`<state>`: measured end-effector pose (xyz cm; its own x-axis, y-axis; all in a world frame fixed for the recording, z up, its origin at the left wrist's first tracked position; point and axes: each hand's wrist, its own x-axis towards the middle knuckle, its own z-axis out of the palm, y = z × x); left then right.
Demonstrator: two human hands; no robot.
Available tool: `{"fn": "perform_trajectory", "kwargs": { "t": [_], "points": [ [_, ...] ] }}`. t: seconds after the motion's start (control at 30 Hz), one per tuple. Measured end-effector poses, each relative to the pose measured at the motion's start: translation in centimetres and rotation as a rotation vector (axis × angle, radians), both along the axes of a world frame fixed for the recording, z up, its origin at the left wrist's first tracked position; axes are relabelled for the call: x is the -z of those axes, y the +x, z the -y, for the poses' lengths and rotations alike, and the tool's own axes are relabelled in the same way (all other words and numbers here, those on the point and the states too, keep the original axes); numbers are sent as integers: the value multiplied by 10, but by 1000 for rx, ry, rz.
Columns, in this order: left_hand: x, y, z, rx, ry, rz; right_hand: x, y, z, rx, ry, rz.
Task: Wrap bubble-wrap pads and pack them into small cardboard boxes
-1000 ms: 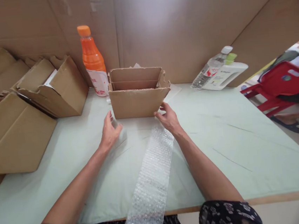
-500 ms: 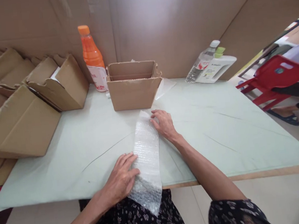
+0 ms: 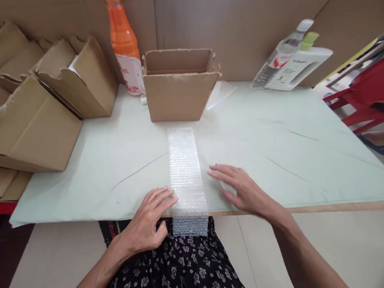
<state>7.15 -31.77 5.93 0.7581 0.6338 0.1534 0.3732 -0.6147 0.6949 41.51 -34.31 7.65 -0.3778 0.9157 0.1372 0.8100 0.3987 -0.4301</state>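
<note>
A long strip of clear bubble wrap lies flat on the pale green table cover, its near end hanging over the front edge above my lap. At its left side, my left hand rests with the fingers stretched out and the fingertips touching the strip's edge. To the right of the strip, apart from it, my right hand hovers with fingers spread, slightly blurred and holding nothing. Just beyond the strip's far end stands an open cardboard box with slanted sides.
Several open cardboard boxes crowd the left side. An orange bottle stands behind the middle box. Further right are a clear bottle and a white jug, both leaning. Beyond the table are a red chair and a person's foot.
The bubble wrap now lies straighter and flatter. My right hand has left its far end and moved back toward me and to the right. The view has tilted downward.
</note>
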Motion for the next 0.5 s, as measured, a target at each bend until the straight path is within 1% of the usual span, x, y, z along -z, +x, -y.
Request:
{"fn": "perform_trajectory", "kwargs": {
  "t": [0.07,0.1,0.17,0.23,0.27,0.37,0.43,0.5],
  "points": [
    [3,2,-2,22,20,-21,1,-12,42,15,25,72],
    [5,3,-3,29,34,-34,4,-22,57,36,43,109],
    [7,6,-6,38,55,-58,14,-43,74,73,87,171],
    [7,7,-9,41,58,-71,25,-62,76,74,149,178],
    [7,6,-10,41,53,-71,30,-70,74,63,190,147],
    [4,-1,-10,13,11,-34,36,-85,62,57,319,-71],
    [1,-7,-7,-41,-58,21,35,-89,55,136,334,-243],
    [-2,-10,-1,-101,-160,70,32,-90,50,272,267,-394]
  ]
}}
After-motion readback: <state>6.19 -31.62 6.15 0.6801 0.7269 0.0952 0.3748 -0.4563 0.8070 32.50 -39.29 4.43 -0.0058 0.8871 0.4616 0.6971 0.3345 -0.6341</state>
